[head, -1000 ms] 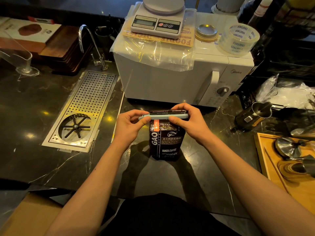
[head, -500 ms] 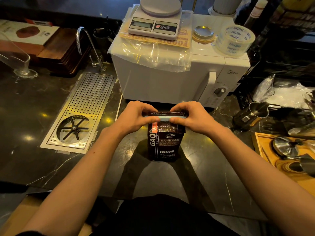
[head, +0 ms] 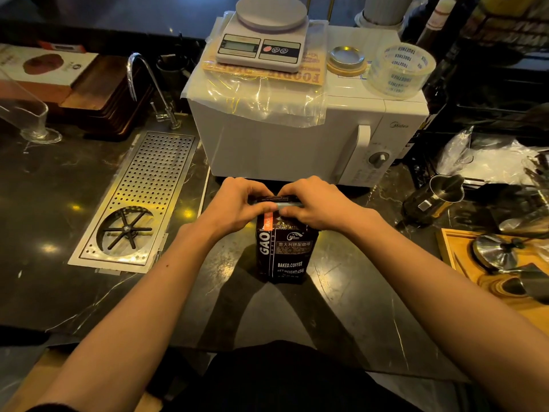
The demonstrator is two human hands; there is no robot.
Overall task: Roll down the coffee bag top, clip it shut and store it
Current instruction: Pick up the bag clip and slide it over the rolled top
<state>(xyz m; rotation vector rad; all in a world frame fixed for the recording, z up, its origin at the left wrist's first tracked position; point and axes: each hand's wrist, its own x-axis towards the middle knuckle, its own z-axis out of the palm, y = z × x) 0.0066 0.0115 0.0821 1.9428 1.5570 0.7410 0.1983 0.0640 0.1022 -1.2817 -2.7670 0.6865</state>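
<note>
1. The dark marble counter (head: 341,307) lies bare between its near edge and the coffee bag (head: 285,254).
2. The bag stands upright at centre; the left hand (head: 237,208) and right hand (head: 315,206) pinch the pale clip (head: 289,205) across its rolled top.
3. A perforated drain tray (head: 148,188) lies left, a wooden tray (head: 463,257) right.
4. Just behind the bag, a white microwave (head: 282,144) carries a scale (head: 264,40) and a tape roll (head: 401,69).
</note>
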